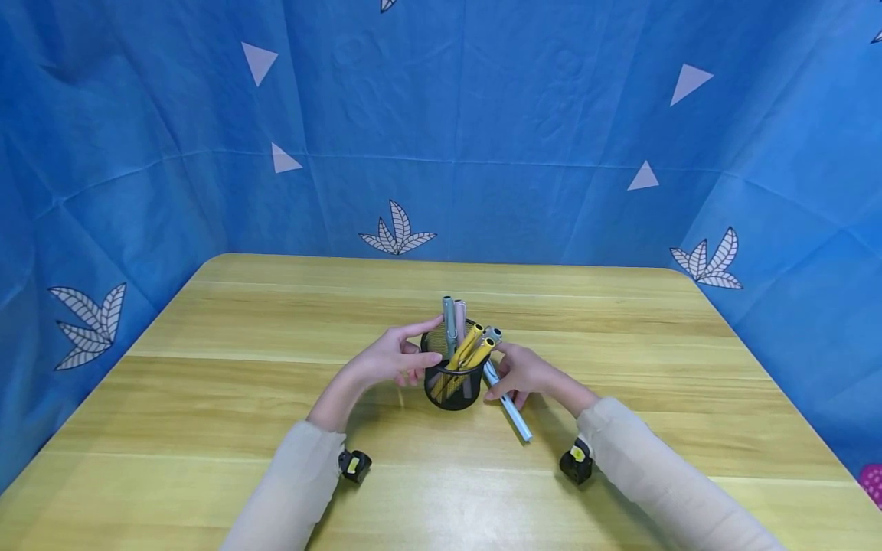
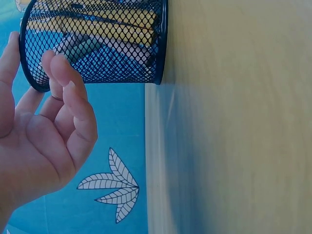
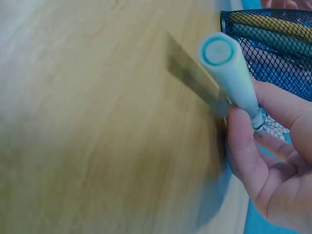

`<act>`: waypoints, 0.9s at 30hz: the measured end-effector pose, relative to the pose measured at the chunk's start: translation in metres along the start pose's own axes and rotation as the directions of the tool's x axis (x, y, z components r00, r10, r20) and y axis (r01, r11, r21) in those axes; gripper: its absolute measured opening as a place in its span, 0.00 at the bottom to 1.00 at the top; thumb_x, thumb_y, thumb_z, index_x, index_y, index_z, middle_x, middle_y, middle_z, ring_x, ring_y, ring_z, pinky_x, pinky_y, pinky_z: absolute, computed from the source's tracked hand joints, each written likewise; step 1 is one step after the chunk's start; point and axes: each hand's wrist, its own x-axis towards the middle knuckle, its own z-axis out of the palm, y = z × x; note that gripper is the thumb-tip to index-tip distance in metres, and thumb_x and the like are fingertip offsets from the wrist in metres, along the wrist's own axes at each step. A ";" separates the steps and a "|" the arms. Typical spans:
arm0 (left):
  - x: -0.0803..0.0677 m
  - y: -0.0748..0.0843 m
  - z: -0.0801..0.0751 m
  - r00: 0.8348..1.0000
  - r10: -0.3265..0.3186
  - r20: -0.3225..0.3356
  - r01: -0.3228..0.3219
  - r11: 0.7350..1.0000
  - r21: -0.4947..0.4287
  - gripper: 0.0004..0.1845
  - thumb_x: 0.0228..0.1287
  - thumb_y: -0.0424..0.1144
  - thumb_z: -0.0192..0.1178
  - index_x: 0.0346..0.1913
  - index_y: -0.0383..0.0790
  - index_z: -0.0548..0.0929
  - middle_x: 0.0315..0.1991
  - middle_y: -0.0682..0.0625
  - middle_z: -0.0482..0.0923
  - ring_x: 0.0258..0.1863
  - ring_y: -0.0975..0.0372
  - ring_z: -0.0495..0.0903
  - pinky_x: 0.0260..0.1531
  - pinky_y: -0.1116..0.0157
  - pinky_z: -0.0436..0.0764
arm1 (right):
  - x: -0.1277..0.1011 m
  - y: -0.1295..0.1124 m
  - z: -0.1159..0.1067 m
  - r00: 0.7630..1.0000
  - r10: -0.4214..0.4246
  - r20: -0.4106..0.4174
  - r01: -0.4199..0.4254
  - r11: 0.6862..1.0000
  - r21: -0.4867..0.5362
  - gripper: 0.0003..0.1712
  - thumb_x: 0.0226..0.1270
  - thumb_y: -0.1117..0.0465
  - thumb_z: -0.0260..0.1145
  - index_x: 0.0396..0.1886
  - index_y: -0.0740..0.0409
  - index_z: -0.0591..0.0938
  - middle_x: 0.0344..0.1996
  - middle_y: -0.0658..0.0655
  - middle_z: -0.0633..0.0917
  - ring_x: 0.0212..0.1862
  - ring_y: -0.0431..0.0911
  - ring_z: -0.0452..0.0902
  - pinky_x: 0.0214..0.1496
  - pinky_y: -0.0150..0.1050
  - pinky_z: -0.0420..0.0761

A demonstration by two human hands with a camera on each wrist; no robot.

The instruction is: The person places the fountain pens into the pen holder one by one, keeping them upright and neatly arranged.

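A black mesh pen holder [image 1: 452,394] stands upright on the table with several pens in it. Two yellow pens [image 1: 463,350], a grey-green pen [image 1: 449,321] and a pale pinkish pen [image 1: 460,315] stick out of its top. My left hand [image 1: 386,357] holds the holder by its rim, thumb in front and index finger at the back; its other fingers bend beside the mesh. Right of the holder, my right hand [image 1: 529,372] pinches a light blue pen [image 3: 231,78] between thumb and fingers. This pen slants, its near end toward me and its other end beside the holder.
The wood-grain table [image 1: 207,413] reaches back to a blue patterned cloth [image 1: 510,99]. Black wrist cameras [image 1: 354,465] sit at both cuffs, low over the table. A pink object [image 1: 872,484] shows at the far right edge.
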 end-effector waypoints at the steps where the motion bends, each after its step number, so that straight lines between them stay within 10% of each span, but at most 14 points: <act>1: 0.000 0.000 0.000 1.000 0.001 0.000 -0.001 1.000 0.000 0.36 0.59 0.39 0.59 0.68 0.55 0.55 0.17 0.42 0.72 0.15 0.59 0.70 0.16 0.68 0.69 | 0.000 0.000 -0.001 1.000 -0.001 -0.002 0.001 1.000 0.007 0.51 0.42 0.71 0.72 0.66 0.62 0.55 0.27 0.60 0.76 0.19 0.47 0.75 0.18 0.40 0.78; 27: 0.001 -0.002 -0.001 1.000 0.010 0.003 -0.010 1.000 0.003 0.36 0.59 0.40 0.59 0.68 0.55 0.56 0.17 0.44 0.72 0.15 0.59 0.71 0.17 0.68 0.70 | -0.014 -0.001 -0.023 0.991 -0.119 -0.058 0.129 0.971 0.201 0.50 0.48 0.72 0.69 0.67 0.59 0.51 0.29 0.61 0.76 0.16 0.46 0.73 0.18 0.43 0.77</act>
